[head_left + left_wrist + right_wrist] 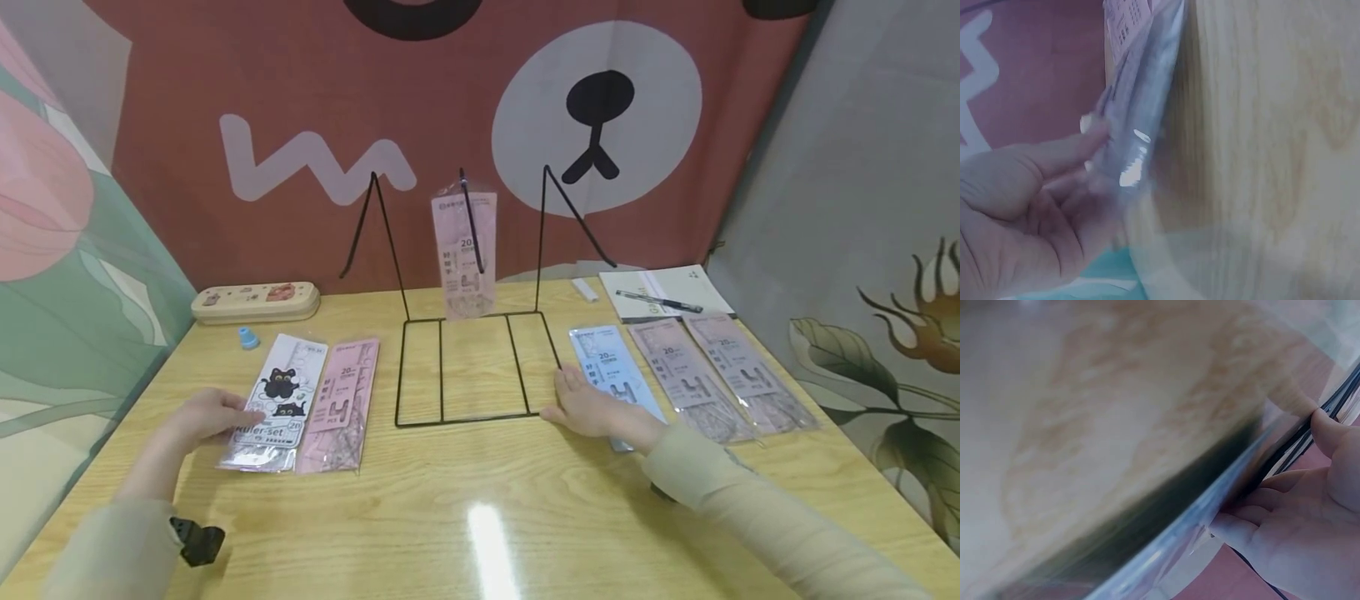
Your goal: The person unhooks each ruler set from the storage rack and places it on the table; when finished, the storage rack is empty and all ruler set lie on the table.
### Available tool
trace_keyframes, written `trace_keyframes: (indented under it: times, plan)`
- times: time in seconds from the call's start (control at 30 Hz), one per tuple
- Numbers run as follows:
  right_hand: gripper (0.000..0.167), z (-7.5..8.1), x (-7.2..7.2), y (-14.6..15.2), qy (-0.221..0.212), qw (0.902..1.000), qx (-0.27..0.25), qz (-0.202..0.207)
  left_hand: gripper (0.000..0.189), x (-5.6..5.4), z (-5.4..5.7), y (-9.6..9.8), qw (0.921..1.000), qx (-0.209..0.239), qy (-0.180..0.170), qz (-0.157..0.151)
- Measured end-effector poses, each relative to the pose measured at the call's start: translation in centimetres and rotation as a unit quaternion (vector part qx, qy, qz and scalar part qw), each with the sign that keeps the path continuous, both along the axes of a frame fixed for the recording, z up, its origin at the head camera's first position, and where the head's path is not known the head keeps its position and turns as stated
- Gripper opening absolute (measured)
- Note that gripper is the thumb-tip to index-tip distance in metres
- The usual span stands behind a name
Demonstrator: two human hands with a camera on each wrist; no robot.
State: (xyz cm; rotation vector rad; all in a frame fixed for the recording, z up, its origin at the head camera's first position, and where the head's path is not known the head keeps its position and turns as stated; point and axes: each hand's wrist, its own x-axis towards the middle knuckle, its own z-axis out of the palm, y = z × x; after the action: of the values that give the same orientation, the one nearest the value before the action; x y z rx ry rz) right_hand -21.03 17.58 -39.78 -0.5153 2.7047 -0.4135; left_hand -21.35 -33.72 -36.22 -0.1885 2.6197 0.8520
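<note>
My left hand (213, 417) pinches the left edge of a white Ruler-set packet (279, 392) with black cats, its clear wrap shiny in the left wrist view. A pink packet (343, 392) lies right beside it. At the front right corner of a black wire display rack (465, 419), my right hand (592, 408) holds the base wire between thumb and fingers; the right wrist view shows the thumb tip on the wire. Behind that hand lies a blue packet (611, 362), partly covered by it. Another pink packet (450, 250) hangs upright on the rack's middle hook.
Two more pink packets (690, 375) lie at the right. Behind them are a white booklet (660, 287) with a pen (660, 301) on it and a white eraser (584, 289). A pencil case (255, 302) and small blue item (248, 337) sit at the back left.
</note>
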Motion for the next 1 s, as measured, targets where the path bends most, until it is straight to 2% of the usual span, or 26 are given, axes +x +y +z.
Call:
trace_keyframes:
  times: [0.1,0.2,0.33,0.47,0.57,0.83,1.0]
  plan:
    - [0.076,0.0,0.0,0.0,-0.002,1.0,0.0,-0.001,0.061,-0.2,0.2,0.6,0.9973,-0.039,0.058,-0.023]
    - [0.076,0.1,0.0,0.1,-0.003,1.0,0.0,-0.003,0.069,-0.6,0.4,1.9,0.9889,-0.062,0.129,-0.04]
    - [0.076,0.2,0.0,0.0,-0.005,1.0,0.0,-0.004,0.076,-1.5,0.8,4.3,0.9802,-0.011,0.19,-0.055]
    - [0.077,0.2,0.0,-0.1,-0.008,1.0,0.0,-0.005,0.075,-2.5,1.3,6.9,0.9665,0.059,0.238,-0.077]
    - [0.077,0.2,0.1,-0.1,-0.009,0.9999,0.002,-0.007,0.075,-3.5,1.4,9.0,0.9591,0.096,0.253,-0.083]
    - [0.076,0.3,0.0,0.0,-0.011,0.9999,0.004,-0.006,0.077,-6.9,0.6,15.8,0.9571,0.172,0.217,-0.085]
    - [0.077,0.3,0.0,0.0,-0.012,0.9999,0.001,-0.003,0.077,-7.9,0.4,19.9,0.957,0.177,0.209,-0.094]
